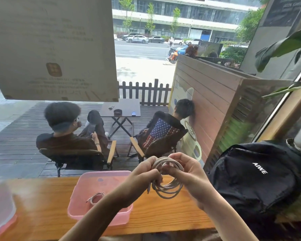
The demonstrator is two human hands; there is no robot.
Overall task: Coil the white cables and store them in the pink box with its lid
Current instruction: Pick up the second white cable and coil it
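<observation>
we hold a white cable wound into a coil of several loops, raised above the counter and just right of the pink box. our left hand is clenched around the coil's left side, fingers curled over the bundled strands, and our right hand grips its upper right, fingers hooked over the loops. the coil stands roughly upright, its flat face turned toward us, the ring a little taller than wide with its long axis near vertical; a short free end hangs down from under the left hand, pointing at the counter. the box sits open on the counter with its long side running away from us, and a second, smaller coil lies flat on its floor. a blurred clear lid with a pink rim rests at the far left, well apart from the box. a black bag stands to the right.
</observation>
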